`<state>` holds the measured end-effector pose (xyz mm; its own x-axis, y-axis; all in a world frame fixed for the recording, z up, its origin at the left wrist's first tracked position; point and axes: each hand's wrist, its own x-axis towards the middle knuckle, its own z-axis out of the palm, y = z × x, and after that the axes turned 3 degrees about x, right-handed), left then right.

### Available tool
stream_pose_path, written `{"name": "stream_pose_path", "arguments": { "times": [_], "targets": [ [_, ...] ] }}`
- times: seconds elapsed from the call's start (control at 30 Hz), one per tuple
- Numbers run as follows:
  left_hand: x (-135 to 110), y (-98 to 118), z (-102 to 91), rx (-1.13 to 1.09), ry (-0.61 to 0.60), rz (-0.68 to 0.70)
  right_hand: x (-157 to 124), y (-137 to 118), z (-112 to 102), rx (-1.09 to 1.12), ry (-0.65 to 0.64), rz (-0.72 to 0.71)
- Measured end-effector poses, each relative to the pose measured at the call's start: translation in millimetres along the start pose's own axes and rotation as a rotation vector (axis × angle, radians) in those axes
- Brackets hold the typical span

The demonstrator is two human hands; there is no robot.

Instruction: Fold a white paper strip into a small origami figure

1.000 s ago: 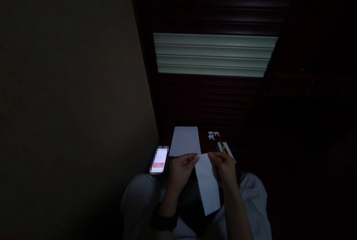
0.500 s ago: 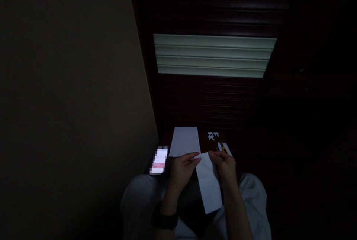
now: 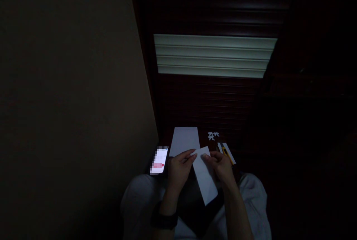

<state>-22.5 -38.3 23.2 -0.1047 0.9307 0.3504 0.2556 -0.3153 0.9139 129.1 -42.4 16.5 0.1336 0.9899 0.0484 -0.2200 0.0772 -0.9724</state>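
Observation:
A long white strip of paper (image 3: 205, 180) hangs tilted over my lap, between my two hands. My left hand (image 3: 180, 167) pinches its upper left edge between thumb and fingers. On the other side, my right hand (image 3: 221, 165) grips the strip's right edge near the top, the thumb lying on the front face. Behind the strip, a larger white sheet of paper (image 3: 184, 139) lies flat on the dark table, its near edge partly hidden by my left hand.
A lit phone (image 3: 159, 161) lies at the left. Several small folded or cut white paper pieces (image 3: 212, 135) sit at the back right. Nearer, a yellow utility knife (image 3: 227, 154) rests on a white paper piece (image 3: 231, 152). A wall (image 3: 83, 84) rises at the left, a slatted door (image 3: 212, 99) ahead.
The paper strip has shifted up and slightly left, its top now projecting above my fingers. My right hand has moved left and a little down along its edge, uncovering more of the knife.

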Motion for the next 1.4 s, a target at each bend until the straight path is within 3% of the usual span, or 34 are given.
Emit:
{"name": "stream_pose_path", "arguments": {
  "times": [0.2,0.5,0.63,0.87,1.13,1.4],
  "targets": [
    [-2,3,-1.5,0.0,0.015,0.007,0,5,0,-0.068,0.064,-0.026],
    [-5,2,-0.9,-0.032,-0.005,-0.018,0,6,-3,0.007,0.068,0.0],
    [-5,2,-1.4,-0.021,-0.017,-0.023,-2,0,-1,-0.048,0.06,-0.051],
    [-7,3,-0.3,0.023,-0.058,0.003,-2,3,2,-0.072,0.19,-0.121],
    [-7,5,0.9,0.024,-0.062,0.005,-4,1,4,-0.123,0.186,-0.196],
    [-6,0,-1.9,0.023,-0.041,-0.018,-3,-2,1,-0.138,0.13,-0.146]
  ]
}}
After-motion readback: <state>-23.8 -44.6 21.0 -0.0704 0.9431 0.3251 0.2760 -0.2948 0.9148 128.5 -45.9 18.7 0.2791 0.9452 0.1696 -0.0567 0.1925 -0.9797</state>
